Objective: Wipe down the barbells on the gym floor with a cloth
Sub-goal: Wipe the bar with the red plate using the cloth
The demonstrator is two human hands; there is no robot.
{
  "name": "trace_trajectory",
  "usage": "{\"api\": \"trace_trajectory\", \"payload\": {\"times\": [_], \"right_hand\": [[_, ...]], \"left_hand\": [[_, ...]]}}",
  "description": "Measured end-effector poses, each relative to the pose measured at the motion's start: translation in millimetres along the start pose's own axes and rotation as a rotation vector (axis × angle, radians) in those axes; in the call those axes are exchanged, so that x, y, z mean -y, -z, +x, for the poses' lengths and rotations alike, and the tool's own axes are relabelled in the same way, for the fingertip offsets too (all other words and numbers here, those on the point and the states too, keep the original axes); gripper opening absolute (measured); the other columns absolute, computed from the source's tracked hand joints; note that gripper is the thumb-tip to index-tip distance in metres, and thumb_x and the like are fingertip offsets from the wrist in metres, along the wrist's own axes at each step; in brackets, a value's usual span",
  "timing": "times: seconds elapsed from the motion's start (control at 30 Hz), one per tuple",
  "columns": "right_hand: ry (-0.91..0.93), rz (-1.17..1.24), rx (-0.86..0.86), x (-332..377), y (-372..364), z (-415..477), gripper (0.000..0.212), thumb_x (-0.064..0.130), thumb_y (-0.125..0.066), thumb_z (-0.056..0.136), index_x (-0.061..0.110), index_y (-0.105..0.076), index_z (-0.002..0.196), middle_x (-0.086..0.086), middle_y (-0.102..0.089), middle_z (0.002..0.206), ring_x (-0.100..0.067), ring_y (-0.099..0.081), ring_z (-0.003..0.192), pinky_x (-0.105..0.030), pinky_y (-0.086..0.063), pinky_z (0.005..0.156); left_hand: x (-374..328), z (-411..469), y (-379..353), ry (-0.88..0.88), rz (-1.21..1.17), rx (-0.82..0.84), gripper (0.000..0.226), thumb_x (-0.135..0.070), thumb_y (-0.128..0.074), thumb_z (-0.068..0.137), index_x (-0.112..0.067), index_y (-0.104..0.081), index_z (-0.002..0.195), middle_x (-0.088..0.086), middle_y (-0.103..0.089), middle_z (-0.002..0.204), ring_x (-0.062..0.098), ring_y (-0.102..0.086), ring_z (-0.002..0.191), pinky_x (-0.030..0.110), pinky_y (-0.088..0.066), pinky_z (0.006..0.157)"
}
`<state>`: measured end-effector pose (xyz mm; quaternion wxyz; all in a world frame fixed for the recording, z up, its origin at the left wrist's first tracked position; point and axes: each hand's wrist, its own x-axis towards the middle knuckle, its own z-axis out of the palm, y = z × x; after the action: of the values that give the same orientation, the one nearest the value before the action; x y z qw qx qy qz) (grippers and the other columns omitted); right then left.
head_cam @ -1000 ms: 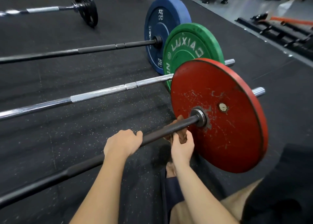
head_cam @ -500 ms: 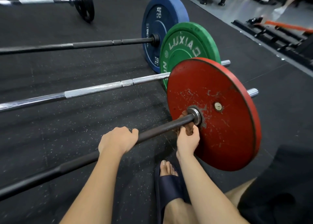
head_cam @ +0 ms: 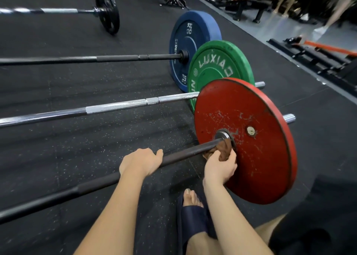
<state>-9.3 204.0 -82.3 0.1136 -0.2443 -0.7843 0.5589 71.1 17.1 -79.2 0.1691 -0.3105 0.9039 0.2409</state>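
Note:
The nearest barbell has a dark bar (head_cam: pixel 181 155) and a scuffed red plate (head_cam: pixel 257 158) standing on the black floor. My left hand (head_cam: pixel 140 163) grips this bar from above, a short way left of the plate. My right hand (head_cam: pixel 220 167) holds a brown cloth (head_cam: pixel 224 148) wrapped around the bar's end, right against the steel collar (head_cam: pixel 222 135) and the plate's face. Behind lie a chrome barbell (head_cam: pixel 116 107) with a green plate (head_cam: pixel 220 69), a dark barbell (head_cam: pixel 92 59) with a blue plate (head_cam: pixel 191 42), and a fourth bar (head_cam: pixel 54 10) with a small black plate (head_cam: pixel 107 9).
My foot in a dark blue slide sandal (head_cam: pixel 191 214) stands just under my right forearm, beside the red plate. Black rubber flooring (head_cam: pixel 77 158) lies between the bars. Racks, benches and an orange-handled frame (head_cam: pixel 328 48) line the far right edge.
My right hand slid the cloth along the bar toward the plate, up to the collar. My left hand kept its grip on the bar. The view tilted up slightly.

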Motion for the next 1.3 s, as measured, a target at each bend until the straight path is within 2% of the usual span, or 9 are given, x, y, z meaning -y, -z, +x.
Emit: {"api": "trace_trajectory", "payload": {"times": [0.13, 0.23, 0.43, 0.57, 0.77, 0.87, 1.0, 1.17, 1.3], "right_hand": [[0.051, -0.046, 0.053, -4, 1, -2, 0.039, 0.028, -0.055, 0.101, 0.024, -0.057, 0.139, -0.011, -0.061, 0.131, -0.034, -0.056, 0.123, -0.033, -0.040, 0.098], [0.055, -0.047, 0.119, -12, 4, -1, 0.034, 0.031, -0.057, 0.098, 0.030, -0.061, 0.132, -0.005, -0.067, 0.121, -0.029, -0.062, 0.114, -0.044, -0.049, 0.103], [0.094, -0.010, 0.249, -14, 16, -33, 0.031, 0.017, -0.062, 0.097, 0.031, -0.064, 0.124, 0.011, -0.066, 0.111, -0.010, -0.059, 0.102, -0.025, -0.041, 0.093], [0.025, 0.012, 0.168, -2, 10, -9, 0.031, 0.018, -0.056, 0.096, 0.026, -0.067, 0.124, 0.001, -0.071, 0.111, -0.019, -0.065, 0.098, -0.032, -0.048, 0.090], [0.057, -0.110, 0.238, -11, 7, -15, 0.038, 0.026, -0.053, 0.092, 0.036, -0.060, 0.128, 0.002, -0.068, 0.120, -0.024, -0.064, 0.108, -0.050, -0.050, 0.104], [0.114, -0.057, 0.310, -13, 13, -42, 0.040, 0.017, -0.060, 0.094, 0.033, -0.063, 0.130, 0.005, -0.069, 0.118, -0.017, -0.064, 0.109, -0.035, -0.049, 0.101], [0.149, 0.027, 0.382, -24, 12, -73, 0.040, 0.000, -0.064, 0.092, 0.026, -0.064, 0.124, 0.010, -0.070, 0.111, -0.001, -0.064, 0.098, 0.002, -0.041, 0.076], [0.179, 0.028, 0.375, -30, 5, -54, 0.049, -0.004, -0.061, 0.092, 0.032, -0.063, 0.126, 0.009, -0.067, 0.121, -0.005, -0.066, 0.106, -0.012, -0.055, 0.073], [0.178, -0.014, 0.281, -24, 3, -41, 0.048, 0.003, -0.061, 0.093, 0.040, -0.064, 0.123, 0.010, -0.066, 0.121, -0.010, -0.063, 0.110, -0.033, -0.052, 0.098]], "left_hand": [[0, -2, 2, 0.001, -0.003, 0.013, 0.056, -0.055, -0.018, 0.102, -0.019, -0.061, 0.107, 0.004, -0.059, 0.102, 0.031, -0.057, 0.097, 0.039, -0.043, 0.083], [-2, -3, 5, 0.020, -0.020, 0.048, 0.055, -0.050, -0.020, 0.102, -0.017, -0.062, 0.117, 0.005, -0.056, 0.106, 0.031, -0.055, 0.098, 0.039, -0.042, 0.084], [-4, -6, 10, 0.047, -0.029, 0.099, 0.056, -0.049, -0.020, 0.102, -0.018, -0.061, 0.127, 0.008, -0.060, 0.128, 0.031, -0.050, 0.101, 0.039, -0.039, 0.086], [-3, -9, 9, 0.030, -0.017, 0.072, 0.061, -0.052, -0.017, 0.102, -0.019, -0.063, 0.124, 0.007, -0.062, 0.127, 0.031, -0.052, 0.101, 0.039, -0.041, 0.087], [-4, -9, 10, 0.038, -0.034, 0.087, 0.060, -0.049, -0.019, 0.103, -0.017, -0.063, 0.129, 0.008, -0.061, 0.130, 0.030, -0.049, 0.099, 0.038, -0.039, 0.086], [-7, -10, 15, 0.061, -0.050, 0.141, 0.055, -0.044, -0.021, 0.103, -0.017, -0.059, 0.133, 0.009, -0.059, 0.135, 0.030, -0.047, 0.100, 0.039, -0.037, 0.087], [-7, -10, 16, 0.060, -0.052, 0.150, 0.054, -0.044, -0.022, 0.102, -0.017, -0.059, 0.131, 0.010, -0.059, 0.134, 0.030, -0.047, 0.101, 0.039, -0.036, 0.087], [-3, -11, 11, 0.044, -0.048, 0.087, 0.056, -0.048, -0.020, 0.102, -0.019, -0.062, 0.125, 0.006, -0.061, 0.119, 0.029, -0.052, 0.098, 0.039, -0.039, 0.083], [-2, -14, 11, 0.042, -0.051, 0.080, 0.057, -0.048, -0.020, 0.104, -0.018, -0.062, 0.127, 0.008, -0.063, 0.127, 0.030, -0.048, 0.096, 0.039, -0.040, 0.085]]}}
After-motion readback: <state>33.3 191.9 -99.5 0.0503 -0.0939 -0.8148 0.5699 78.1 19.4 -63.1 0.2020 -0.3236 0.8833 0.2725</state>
